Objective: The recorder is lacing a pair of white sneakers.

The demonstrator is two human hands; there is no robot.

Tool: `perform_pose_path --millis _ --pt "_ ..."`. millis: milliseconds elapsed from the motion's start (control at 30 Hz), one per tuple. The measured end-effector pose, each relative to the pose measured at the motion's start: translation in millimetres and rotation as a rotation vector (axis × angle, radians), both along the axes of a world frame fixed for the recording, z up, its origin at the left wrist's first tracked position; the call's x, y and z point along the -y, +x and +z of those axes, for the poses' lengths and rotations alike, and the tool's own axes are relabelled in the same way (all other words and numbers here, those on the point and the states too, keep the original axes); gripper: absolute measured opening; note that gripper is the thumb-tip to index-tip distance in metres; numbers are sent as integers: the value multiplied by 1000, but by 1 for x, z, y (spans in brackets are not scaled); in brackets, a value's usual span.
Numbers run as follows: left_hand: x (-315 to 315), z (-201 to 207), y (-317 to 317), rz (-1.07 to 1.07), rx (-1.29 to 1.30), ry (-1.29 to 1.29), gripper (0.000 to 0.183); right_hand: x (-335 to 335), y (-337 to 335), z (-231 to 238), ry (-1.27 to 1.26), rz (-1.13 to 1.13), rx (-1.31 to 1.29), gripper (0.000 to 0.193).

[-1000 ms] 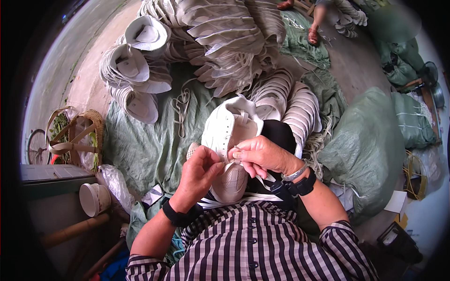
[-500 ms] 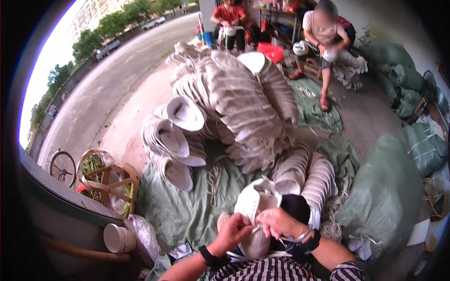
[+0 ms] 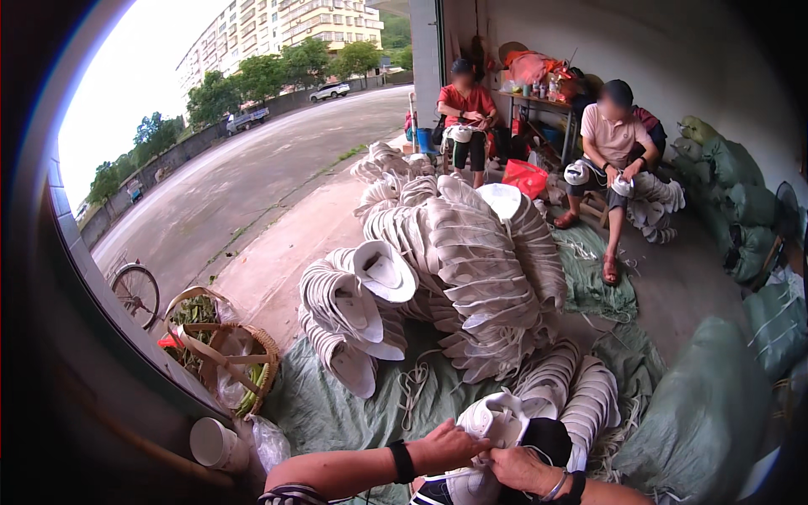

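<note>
A white shoe upper (image 3: 480, 417) rests over my lap, its opening facing up and away from me. My left hand (image 3: 448, 447) comes across from the left, fingers closed on the front part of the upper. My right hand (image 3: 523, 469), with a bracelet and a dark band at the wrist, pinches the upper from the right. The fingertips of both hands meet near the middle of it. Any lace between them is too small to make out. A dark rounded thing (image 3: 547, 439) sits just right of the upper.
Stacked white shoe uppers (image 3: 480, 269) form a large pile ahead on a green sheet (image 3: 324, 412). Loose laces (image 3: 412, 387) lie there. Woven baskets (image 3: 261, 362) and a white bucket (image 3: 217, 446) stand left, a bulky green sack (image 3: 699, 412) right. Two people sit working at the back.
The view has tilted up, so the pile and the two people sit lower. My left forearm now reaches in more sideways. Both hands stay at the shoe upper.
</note>
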State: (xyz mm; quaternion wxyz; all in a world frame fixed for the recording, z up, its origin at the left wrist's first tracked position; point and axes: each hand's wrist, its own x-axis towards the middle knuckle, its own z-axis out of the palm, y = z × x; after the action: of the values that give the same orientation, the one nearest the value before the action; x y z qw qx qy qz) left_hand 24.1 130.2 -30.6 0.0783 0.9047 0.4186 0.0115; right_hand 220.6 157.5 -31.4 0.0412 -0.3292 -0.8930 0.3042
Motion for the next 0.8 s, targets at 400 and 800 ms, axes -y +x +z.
perform_pose_path --millis 400,800 --pt "7 -16 -2 -16 487 156 22 -26 -5 16 -24 58 10 19" --pt "2 3 49 614 1155 -102 13 -49 18 42 -285 -253 -568 15"
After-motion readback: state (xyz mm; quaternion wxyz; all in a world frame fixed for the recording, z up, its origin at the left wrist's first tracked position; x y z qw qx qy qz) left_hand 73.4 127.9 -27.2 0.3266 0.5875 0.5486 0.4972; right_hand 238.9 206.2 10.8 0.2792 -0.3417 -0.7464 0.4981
